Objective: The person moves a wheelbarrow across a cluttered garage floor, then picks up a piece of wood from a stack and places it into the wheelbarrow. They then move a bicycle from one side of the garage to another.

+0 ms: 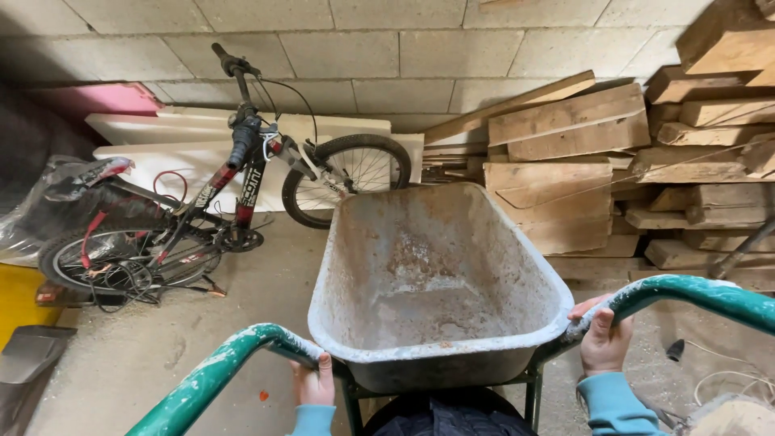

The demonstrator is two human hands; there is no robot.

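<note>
A grey metal wheelbarrow tub (517,266), stained with rust and dried cement, stands right in front of me, empty inside. Its green frame tubes curve out on both sides. My left hand (313,383) grips the left green tube (234,359) just below the tub's rim. My right hand (604,335) is wrapped around the right green tube (694,292) next to the rim. Both of my sleeves are light blue. The black wheel (436,413) shows under the tub at the bottom edge.
A red and black bicycle (202,210) leans at the left in front of white boards. Stacked wooden planks (646,161) fill the right side against a grey block wall (404,48). A yellow object and a dark scoop lie at the far left on the dusty concrete floor.
</note>
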